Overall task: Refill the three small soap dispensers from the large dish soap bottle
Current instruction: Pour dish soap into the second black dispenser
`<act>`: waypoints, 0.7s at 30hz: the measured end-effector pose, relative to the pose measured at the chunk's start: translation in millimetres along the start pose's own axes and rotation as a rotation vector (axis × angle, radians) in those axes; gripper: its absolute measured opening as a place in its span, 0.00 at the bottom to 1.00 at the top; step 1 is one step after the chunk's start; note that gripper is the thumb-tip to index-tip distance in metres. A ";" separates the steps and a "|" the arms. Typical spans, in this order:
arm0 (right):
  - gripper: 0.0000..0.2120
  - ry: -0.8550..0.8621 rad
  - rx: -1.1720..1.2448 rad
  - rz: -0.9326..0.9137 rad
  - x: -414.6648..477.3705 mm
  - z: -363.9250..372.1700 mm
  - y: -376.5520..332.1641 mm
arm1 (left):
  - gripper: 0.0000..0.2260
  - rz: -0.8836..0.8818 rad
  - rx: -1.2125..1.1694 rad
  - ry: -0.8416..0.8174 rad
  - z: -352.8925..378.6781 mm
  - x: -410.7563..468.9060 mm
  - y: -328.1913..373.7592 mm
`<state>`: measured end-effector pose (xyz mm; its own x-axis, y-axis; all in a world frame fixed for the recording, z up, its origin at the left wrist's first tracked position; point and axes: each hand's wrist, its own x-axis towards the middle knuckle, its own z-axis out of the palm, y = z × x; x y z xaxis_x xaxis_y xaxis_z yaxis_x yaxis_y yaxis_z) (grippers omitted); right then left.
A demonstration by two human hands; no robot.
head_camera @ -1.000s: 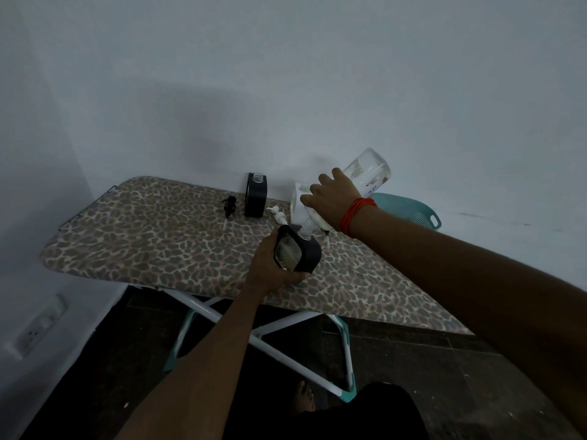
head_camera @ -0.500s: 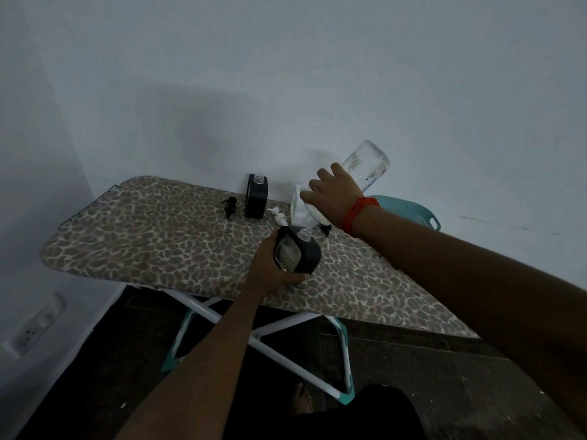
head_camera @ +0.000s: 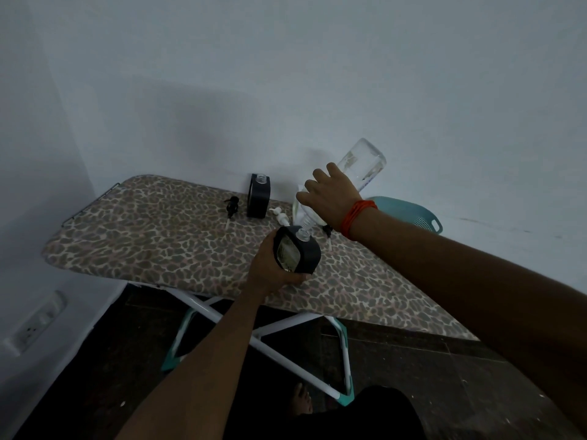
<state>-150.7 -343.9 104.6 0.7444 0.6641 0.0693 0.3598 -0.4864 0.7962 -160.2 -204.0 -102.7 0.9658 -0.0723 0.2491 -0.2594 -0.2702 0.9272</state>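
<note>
My left hand (head_camera: 270, 268) grips a small dark square dispenser (head_camera: 297, 253), tilted on the leopard-print ironing board (head_camera: 158, 236). My right hand (head_camera: 330, 195) holds the large clear soap bottle (head_camera: 359, 165) upended, its neck pressed to the dispenser's open mouth. A second dark dispenser (head_camera: 259, 195) stands upright and uncapped at the back of the board. A white dispenser (head_camera: 298, 203) sits mostly hidden behind my right hand. Loose pump heads lie on the board: a black pump head (head_camera: 231, 206), a white pump head (head_camera: 279, 216), and another black pump head (head_camera: 327, 231) under my wrist.
A teal plastic colander (head_camera: 409, 214) rests at the board's far right by the white wall. The board's white and teal legs (head_camera: 286, 338) cross below over a dark floor. A wall socket (head_camera: 38, 319) sits low at the left. My bare foot (head_camera: 301, 400) shows underneath.
My right hand has tipped the large bottle steeper, its base rising higher. The left hand and its dispenser have stayed in place.
</note>
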 end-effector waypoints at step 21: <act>0.13 -0.047 -0.081 -0.029 1.9 1.2 -13.7 | 0.54 -0.001 0.018 -0.009 -0.7 -0.1 0.9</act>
<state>-153.5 -336.6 93.1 0.7604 0.6492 0.0187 0.3363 -0.4183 0.8438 -160.6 -203.5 -101.7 0.9659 -0.0805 0.2461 -0.2589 -0.2878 0.9220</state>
